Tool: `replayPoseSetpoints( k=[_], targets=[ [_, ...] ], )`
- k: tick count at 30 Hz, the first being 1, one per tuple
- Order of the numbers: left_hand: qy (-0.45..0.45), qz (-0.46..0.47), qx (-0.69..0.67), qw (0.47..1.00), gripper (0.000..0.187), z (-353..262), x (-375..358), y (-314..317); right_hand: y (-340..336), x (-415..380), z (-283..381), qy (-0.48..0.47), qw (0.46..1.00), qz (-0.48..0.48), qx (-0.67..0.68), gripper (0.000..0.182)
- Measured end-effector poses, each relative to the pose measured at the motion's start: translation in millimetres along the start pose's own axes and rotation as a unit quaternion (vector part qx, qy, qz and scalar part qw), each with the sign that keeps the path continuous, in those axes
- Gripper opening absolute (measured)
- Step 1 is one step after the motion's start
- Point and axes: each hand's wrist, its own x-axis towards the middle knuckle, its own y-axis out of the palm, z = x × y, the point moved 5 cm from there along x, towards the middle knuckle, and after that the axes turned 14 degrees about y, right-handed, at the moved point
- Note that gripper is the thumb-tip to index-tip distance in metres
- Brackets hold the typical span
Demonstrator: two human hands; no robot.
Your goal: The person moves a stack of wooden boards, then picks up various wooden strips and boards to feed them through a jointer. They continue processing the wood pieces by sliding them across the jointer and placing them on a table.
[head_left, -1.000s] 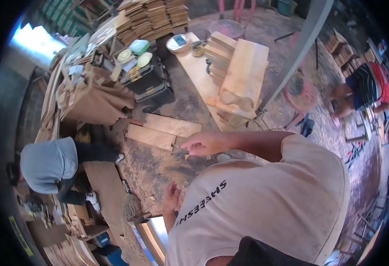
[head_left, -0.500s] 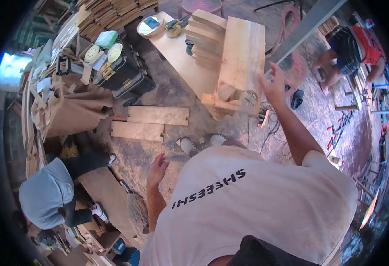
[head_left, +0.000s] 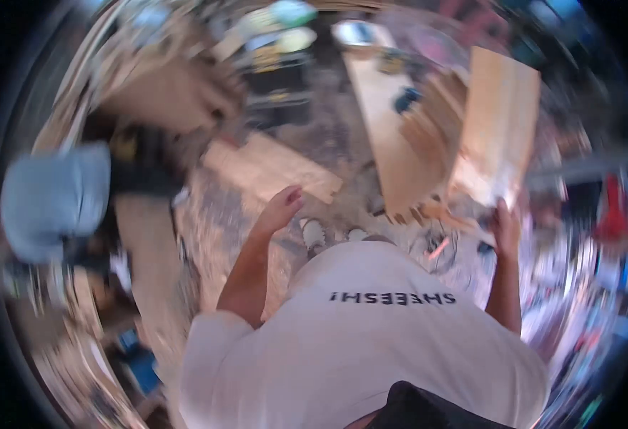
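My right hand (head_left: pixel 505 227) is at the lower right corner of a wide pale wooden board (head_left: pixel 496 125), with its fingers around the board's near edge. Motion blur smears the grip. The board slants up and away from me, beside a stack of wooden pieces (head_left: pixel 432 118) on a light work surface (head_left: pixel 371 107). My left hand (head_left: pixel 279 209) hangs in the air in front of my body, its fingers loosely bent and nothing in them. Beyond it, pale planks (head_left: pixel 274 168) lie on the floor.
A person in a grey-blue shirt (head_left: pixel 56 200) bends down at the left. A black toolbox (head_left: pixel 278 89) with yellow latches stands at the back. Brown cloth (head_left: pixel 164 89) hangs left of it. A grey beam (head_left: pixel 585 168) crosses at the right, and cables (head_left: pixel 446 250) lie on the floor.
The view has swung, shifting the scene rightward and blurring it. My right hand has gone from beside the board to its near edge. The board now sits at a different angle to the stack.
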Motion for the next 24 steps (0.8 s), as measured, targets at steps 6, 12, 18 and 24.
replayPoseSetpoints(
  k=[6,12,18,24],
  targets=[
    [-0.052,-0.186,0.020,0.981,0.040,-27,-96,21,143,31,95,-0.169,0.879,0.346,-0.281,0.045],
    [-0.107,-0.494,0.027,0.862,0.033,-53,-281,91,332,-89,67,-0.434,0.507,0.573,-0.476,0.034],
    [-0.306,-0.810,0.132,0.482,0.038,-54,-513,168,405,-293,-39,-0.554,0.263,0.670,-0.418,0.032],
    [-0.426,-0.829,0.147,0.333,0.098,-19,-645,186,446,-450,-112,-0.619,0.110,0.674,-0.388,0.034]
  ],
)
